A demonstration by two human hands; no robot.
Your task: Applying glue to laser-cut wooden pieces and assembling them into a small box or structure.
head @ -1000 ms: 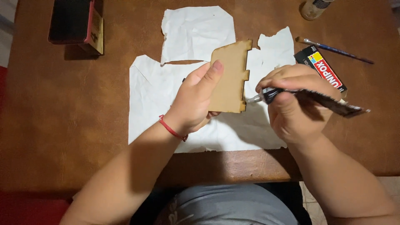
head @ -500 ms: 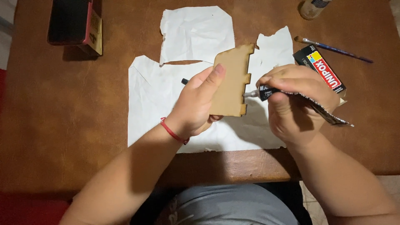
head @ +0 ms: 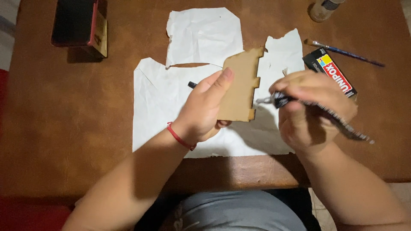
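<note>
Over the torn white paper [head: 171,107] spread on the brown table [head: 64,128], the left hand [head: 203,109] grips a notched wooden panel [head: 239,85] upright, thumb laid along its face and fingers wrapped behind it. A red cord circles that wrist. Just right of the panel, the right hand [head: 310,111] is closed around a crumpled glue tube [head: 317,113], its metal nozzle almost touching the panel's notched edge. Whether nozzle and wood actually meet is too blurred to tell. Compared with half a second ago, the tube's flattened tail has swung lower and now points down to the right, and the right hand is smeared by motion; the panel and left hand have barely shifted. Beyond the right hand lies the glue's black box [head: 329,70], and past it a thin paintbrush [head: 342,51]. Far to the panel's left stands a dark box [head: 79,25], and a small bottle [head: 323,8] sits at the table's far right edge.
</note>
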